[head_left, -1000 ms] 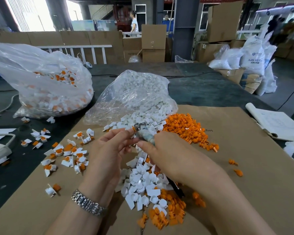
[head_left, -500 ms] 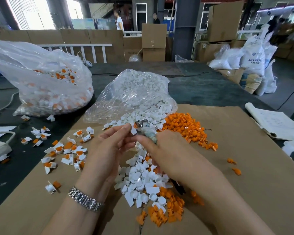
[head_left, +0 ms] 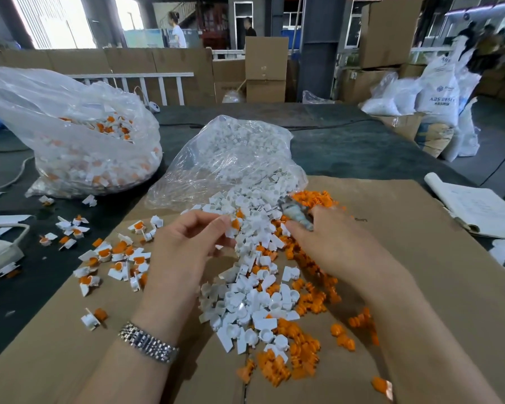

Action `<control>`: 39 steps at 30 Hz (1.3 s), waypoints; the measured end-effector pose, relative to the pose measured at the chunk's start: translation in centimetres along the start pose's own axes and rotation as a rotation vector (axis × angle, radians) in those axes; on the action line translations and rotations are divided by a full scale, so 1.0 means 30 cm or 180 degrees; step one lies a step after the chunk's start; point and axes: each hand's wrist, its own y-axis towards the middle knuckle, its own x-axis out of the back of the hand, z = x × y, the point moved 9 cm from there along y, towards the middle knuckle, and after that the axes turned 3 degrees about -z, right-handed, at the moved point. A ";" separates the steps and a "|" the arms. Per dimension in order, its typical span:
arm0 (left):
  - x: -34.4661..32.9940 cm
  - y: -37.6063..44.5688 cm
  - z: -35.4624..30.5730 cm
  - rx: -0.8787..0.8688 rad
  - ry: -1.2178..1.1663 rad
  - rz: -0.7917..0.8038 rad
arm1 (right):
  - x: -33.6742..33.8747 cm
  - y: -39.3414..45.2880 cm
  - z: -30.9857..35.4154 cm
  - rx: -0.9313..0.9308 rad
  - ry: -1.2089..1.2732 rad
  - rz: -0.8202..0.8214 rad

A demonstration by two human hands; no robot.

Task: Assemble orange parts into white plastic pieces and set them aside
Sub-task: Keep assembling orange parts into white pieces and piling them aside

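Observation:
My left hand (head_left: 187, 246) pinches a white plastic piece with an orange part in it (head_left: 233, 225) above the pile of loose white pieces (head_left: 245, 301). My right hand (head_left: 330, 243) grips a small tape-wrapped tool (head_left: 296, 212), whose tip lies by the orange parts heap (head_left: 315, 199). More orange parts (head_left: 289, 363) lie at the near end of the white pile. Finished white-and-orange pieces (head_left: 114, 258) are scattered to the left of my left hand.
A clear bag of white pieces (head_left: 233, 153) lies open behind the pile. A larger bag of finished pieces (head_left: 79, 141) stands at the far left. A notebook (head_left: 475, 205) rests at the right edge. Brown cardboard (head_left: 420, 258) covers the dark table.
My hands have parted: the left drew back left with the assembled piece, the right moved right with the tool toward the orange heap.

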 end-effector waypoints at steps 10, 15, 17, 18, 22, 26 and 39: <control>0.111 0.045 -0.074 -0.0948 0.2430 -0.0856 | -0.074 0.049 0.001 0.0106 -0.0303 -0.0130; 0.008 0.038 -0.028 -0.0731 0.2089 0.0330 | 0.006 0.023 0.016 0.0556 -0.0006 -0.0239; -0.016 0.030 -0.023 -0.0754 0.2108 0.0578 | -0.006 -0.007 0.011 0.0746 0.0179 0.0272; -0.025 0.026 -0.019 -0.0750 0.2137 0.0670 | -0.021 -0.026 0.011 0.0801 0.0215 0.0581; -0.056 0.013 -0.014 -0.0773 0.2303 0.1007 | -0.034 -0.067 0.030 0.1022 0.0271 0.1002; -0.054 0.008 0.007 -0.0645 0.2398 0.1211 | -0.067 -0.078 0.051 0.1141 -0.0059 0.1016; -0.117 -0.017 0.026 -0.0994 0.3205 0.1052 | -0.035 -0.031 0.083 0.1170 0.0095 -0.0008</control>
